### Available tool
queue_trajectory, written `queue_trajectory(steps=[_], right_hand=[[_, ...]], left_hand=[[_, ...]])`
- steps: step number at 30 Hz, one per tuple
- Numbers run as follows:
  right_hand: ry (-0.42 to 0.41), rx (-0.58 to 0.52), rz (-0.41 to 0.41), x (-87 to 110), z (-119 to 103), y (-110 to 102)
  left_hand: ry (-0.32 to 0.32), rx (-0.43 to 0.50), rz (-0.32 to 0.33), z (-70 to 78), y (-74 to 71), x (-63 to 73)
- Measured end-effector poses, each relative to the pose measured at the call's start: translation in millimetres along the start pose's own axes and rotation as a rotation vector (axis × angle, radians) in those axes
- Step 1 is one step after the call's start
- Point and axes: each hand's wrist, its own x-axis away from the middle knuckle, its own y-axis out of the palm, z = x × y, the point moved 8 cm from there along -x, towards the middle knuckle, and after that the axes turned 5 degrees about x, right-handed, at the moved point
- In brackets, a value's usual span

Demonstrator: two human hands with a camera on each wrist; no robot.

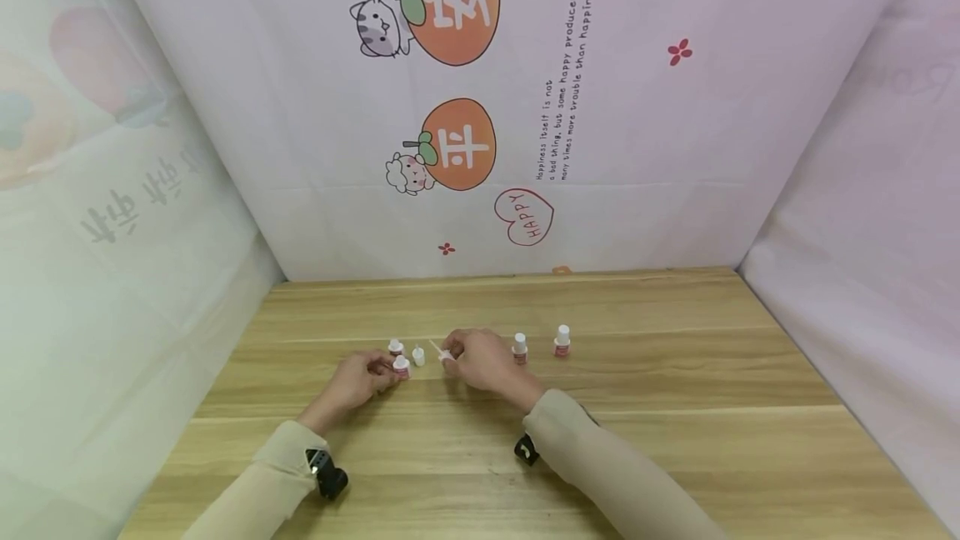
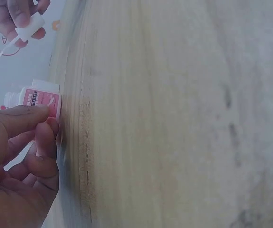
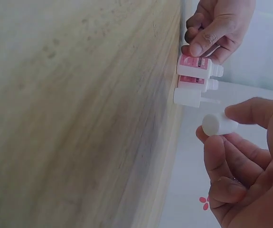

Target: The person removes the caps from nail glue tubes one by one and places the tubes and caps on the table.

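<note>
With thumb and fingertips, my left hand (image 1: 360, 380) pinches a small uncapped glue bottle (image 2: 41, 100) with a pink label, which stands on the table. A second uncapped bottle (image 1: 396, 347) stands close beside it. Next to these, a white brush cap (image 3: 187, 97) stands on its top with its thin brush pointing up. My right hand (image 1: 486, 359) pinches another white brush cap (image 3: 219, 124) between thumb and fingers, apart from the bottles. Its brush (image 2: 5, 47) sticks out on the side toward the left hand.
Two capped bottles with pink labels, a nearer one (image 1: 520, 348) and a farther one (image 1: 562, 342), stand to the right of my right hand. The wooden table (image 1: 675, 407) is bounded by printed white cloth (image 1: 615, 215) at the back and on both sides.
</note>
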Motion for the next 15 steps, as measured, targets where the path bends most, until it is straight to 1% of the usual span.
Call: queue_trajectory(steps=[4,10,15], right_hand=[[-0.020,0.027,-0.001,-3.4,-3.6,3.0],[-0.013,0.034,-0.034,-8.1,-7.9,11.0],[-0.011,0.037,-0.051,-11.3,-11.8,17.3]], left_hand=[[-0.011,0.007,0.000,-0.1,-0.6,-0.6],[0.000,-0.009,-0.005,-0.3,0.8,-1.0],[-0.023,0.004,0.002,-2.2,-0.4,-1.2]])
